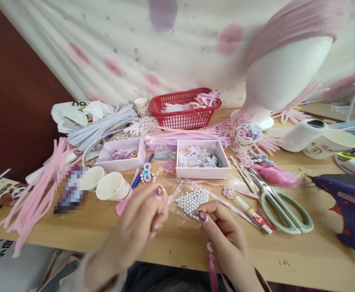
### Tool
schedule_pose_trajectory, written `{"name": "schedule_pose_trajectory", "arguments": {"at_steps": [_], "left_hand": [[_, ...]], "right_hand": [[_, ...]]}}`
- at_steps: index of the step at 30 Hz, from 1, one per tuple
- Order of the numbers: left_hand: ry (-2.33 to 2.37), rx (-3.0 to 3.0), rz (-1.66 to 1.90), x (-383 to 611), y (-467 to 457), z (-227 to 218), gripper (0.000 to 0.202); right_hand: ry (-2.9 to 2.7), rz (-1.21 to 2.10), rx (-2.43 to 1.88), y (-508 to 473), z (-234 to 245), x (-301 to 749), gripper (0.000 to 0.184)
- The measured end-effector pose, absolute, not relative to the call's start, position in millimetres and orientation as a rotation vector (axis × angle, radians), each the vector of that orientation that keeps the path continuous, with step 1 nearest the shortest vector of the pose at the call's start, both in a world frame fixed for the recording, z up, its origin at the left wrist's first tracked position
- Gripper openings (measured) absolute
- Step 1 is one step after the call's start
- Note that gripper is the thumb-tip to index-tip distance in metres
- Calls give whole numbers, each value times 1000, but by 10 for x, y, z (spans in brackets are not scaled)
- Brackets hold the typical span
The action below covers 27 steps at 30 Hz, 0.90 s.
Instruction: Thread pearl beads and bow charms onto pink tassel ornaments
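Observation:
My left hand (140,219) hovers over the table's front part, somewhat blurred, its fingers curled in and pressed together. Whatever it may hold is hidden. My right hand (226,235) is closed in a pinch, thumb against forefinger, beside a clear bag of white pearl beads (192,201). From under this hand hangs a pink tassel (213,269) with a pearl (209,246) at its top; the point where the fingers grip it is hidden. Between the hands, a short pink strand (182,222) lies by the bag.
Scissors (287,211), a glue stick tube (261,221) and a blue glue gun (347,207) lie right. White boxes (201,173), paper cups (115,187) and a red basket (183,121) stand behind. Pink pipe cleaners (40,194) overhang the left edge. A mannequin head (283,77) rises back right.

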<state>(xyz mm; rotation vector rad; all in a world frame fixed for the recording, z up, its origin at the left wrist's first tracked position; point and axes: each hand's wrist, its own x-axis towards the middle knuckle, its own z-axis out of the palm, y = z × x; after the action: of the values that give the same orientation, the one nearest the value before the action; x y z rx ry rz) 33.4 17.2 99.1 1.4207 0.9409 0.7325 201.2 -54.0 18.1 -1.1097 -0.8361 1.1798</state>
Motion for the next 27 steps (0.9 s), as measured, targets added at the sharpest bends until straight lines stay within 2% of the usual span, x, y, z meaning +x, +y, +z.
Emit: {"name": "schedule_pose_trajectory", "arguments": {"at_steps": [2, 5, 12, 21, 27], "left_hand": [[926, 1143, 826, 386, -18, 690, 46], [901, 845, 1015, 495, -100, 440, 33], [731, 418, 963, 599, -145, 318, 23], [640, 451, 930, 616, -151, 261, 15], [667, 607, 972, 594, -131, 251, 13]], "right_hand": [[-908, 1161, -1094, -535, 232, 1976, 30], [-966, 1151, -1077, -543, 256, 1922, 27], [-1084, 1124, -1104, -556, 241, 1839, 20], [-1123, 1049, -1176, -558, 289, 1863, 21], [-1049, 1148, -1127, -545, 293, 1884, 23]]}}
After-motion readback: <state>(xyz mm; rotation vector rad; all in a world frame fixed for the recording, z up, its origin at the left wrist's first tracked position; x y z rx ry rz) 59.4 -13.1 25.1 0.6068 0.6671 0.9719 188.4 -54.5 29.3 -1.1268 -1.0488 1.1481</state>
